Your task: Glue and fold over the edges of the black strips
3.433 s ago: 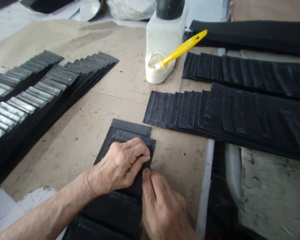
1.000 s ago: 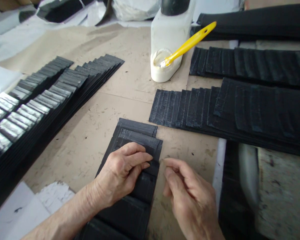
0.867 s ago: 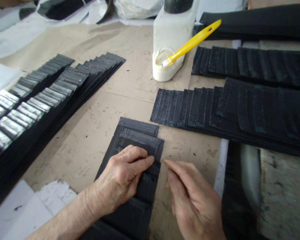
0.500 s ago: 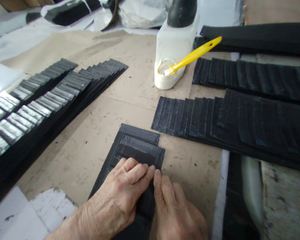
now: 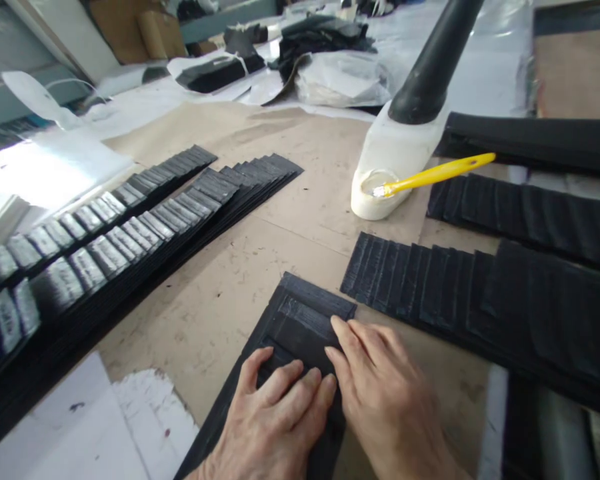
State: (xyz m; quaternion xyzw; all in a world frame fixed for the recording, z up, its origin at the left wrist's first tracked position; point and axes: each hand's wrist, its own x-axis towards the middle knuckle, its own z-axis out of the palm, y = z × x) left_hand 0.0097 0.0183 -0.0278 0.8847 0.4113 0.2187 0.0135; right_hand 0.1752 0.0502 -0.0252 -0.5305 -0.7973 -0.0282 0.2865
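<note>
While the glue pot (image 5: 383, 193) stands behind, we press our left hand (image 5: 273, 420) and right hand (image 5: 385, 393), fingers spread flat, on the black stacked pieces (image 5: 300, 320) near the table's (image 5: 260, 247) front edge.

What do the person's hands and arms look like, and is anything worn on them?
Both are bare: the left hand and the right hand wear no gloves, and no ring shows on the visible fingers. Nails are short. Only the hands and the start of the wrists are in frame, with no sleeve, watch or bracelet there.
</note>
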